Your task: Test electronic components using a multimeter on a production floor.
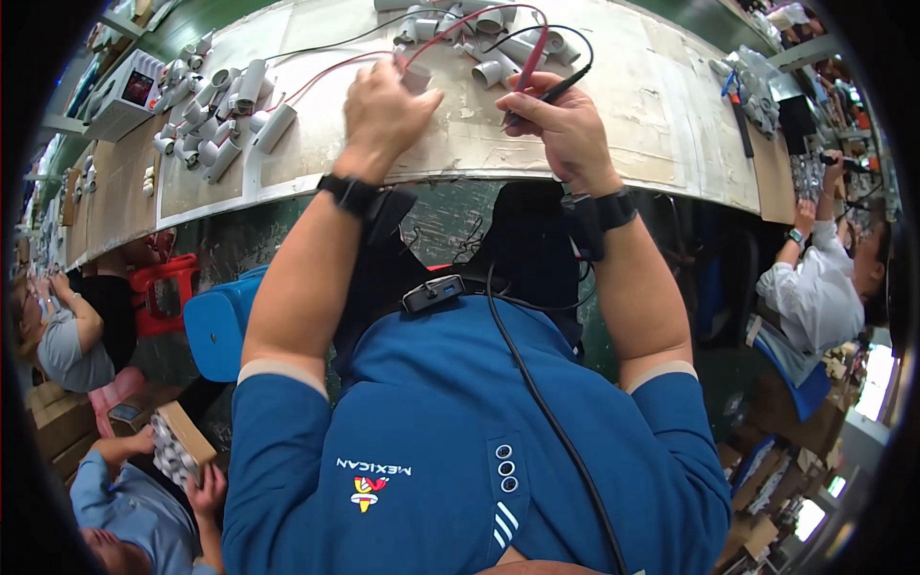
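Workbench (661, 115) is the landmark here. On its left part lies a heap of grey cylinders (216, 105). Near the bench middle, the left hand (383, 110) closes its fingers on one small grey part (418, 77). Just right of it, the right hand (565, 125) pinches a red probe (532, 59) and a black probe (561, 88) together.

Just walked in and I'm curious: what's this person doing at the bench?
A person in a blue shirt leans over a worn workbench. The right hand holds a red and a black test probe together, tips down near a grey plastic part. The left hand presses on another grey part. More grey parts lie piled to the left.
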Demonstrator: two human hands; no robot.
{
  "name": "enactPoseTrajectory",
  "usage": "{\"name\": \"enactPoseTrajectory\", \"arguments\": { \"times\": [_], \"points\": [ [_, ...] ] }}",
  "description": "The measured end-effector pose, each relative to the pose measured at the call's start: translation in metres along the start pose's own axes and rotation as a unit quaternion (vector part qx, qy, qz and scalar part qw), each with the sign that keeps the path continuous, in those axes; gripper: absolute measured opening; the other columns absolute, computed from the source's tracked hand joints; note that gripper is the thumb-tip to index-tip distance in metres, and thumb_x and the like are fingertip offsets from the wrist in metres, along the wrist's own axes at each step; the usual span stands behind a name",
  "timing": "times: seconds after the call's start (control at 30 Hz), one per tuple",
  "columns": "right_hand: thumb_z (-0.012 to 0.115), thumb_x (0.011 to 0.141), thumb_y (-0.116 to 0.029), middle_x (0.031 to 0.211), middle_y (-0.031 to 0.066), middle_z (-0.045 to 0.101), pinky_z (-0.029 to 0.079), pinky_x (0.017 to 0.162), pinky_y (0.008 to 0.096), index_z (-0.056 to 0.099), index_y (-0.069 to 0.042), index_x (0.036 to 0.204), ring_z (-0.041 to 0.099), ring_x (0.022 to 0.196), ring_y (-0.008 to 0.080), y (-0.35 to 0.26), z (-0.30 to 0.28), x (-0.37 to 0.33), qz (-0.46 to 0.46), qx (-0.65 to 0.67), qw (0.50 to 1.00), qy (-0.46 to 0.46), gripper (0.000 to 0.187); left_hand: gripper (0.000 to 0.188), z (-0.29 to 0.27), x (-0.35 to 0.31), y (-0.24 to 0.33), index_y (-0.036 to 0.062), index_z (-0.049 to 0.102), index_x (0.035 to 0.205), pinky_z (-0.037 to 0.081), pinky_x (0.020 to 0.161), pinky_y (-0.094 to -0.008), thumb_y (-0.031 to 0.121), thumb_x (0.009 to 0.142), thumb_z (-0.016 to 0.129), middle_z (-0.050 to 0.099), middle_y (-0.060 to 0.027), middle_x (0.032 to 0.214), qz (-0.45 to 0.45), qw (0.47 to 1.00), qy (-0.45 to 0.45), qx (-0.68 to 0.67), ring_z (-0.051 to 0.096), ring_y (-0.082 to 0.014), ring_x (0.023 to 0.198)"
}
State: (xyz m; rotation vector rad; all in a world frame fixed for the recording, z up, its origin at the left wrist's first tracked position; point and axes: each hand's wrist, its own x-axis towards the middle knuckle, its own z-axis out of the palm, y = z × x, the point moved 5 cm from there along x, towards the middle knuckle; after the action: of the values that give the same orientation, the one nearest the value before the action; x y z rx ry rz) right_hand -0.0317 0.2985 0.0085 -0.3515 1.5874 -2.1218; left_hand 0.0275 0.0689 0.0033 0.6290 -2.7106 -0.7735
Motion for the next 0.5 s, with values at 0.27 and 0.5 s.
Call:
{"name": "enactPoseTrajectory", "arguments": {
  "times": [0.27,0.5],
  "points": [
    [0.077,0.091,-0.007,0.085,0.0017,0.069,0.053,0.069,0.0235,0.071,-0.002,0.1,0.063,0.074,0.0091,0.03,-0.006,-0.003,-0.044,-0.185,0.982,-0.011,0.011,0.066,-0.032,-0.054,-0.023,-0.0037,0.062,0.127,0.052,0.095,-0.047,0.04,0.082,0.081,0.065,-0.0224,0.115,0.164,0.985,0.043,0.016,0.063,-0.0368,0.107],
    [0.076,0.092,-0.006,0.087,0.0023,0.07,0.054,0.07,0.0242,0.071,-0.001,0.098,0.063,0.075,0.0084,0.024,-0.001,0.001,-0.024,-0.264,0.962,-0.063,0.009,0.051,-0.03,-0.099,-0.02,-0.0044,0.062,0.128,0.054,0.087,-0.0338,0.03,0.092,0.076,0.07,-0.0115,0.109,0.012,0.924,-0.151,-0.351,0.067,-0.0199,0.096]
  ]
}}
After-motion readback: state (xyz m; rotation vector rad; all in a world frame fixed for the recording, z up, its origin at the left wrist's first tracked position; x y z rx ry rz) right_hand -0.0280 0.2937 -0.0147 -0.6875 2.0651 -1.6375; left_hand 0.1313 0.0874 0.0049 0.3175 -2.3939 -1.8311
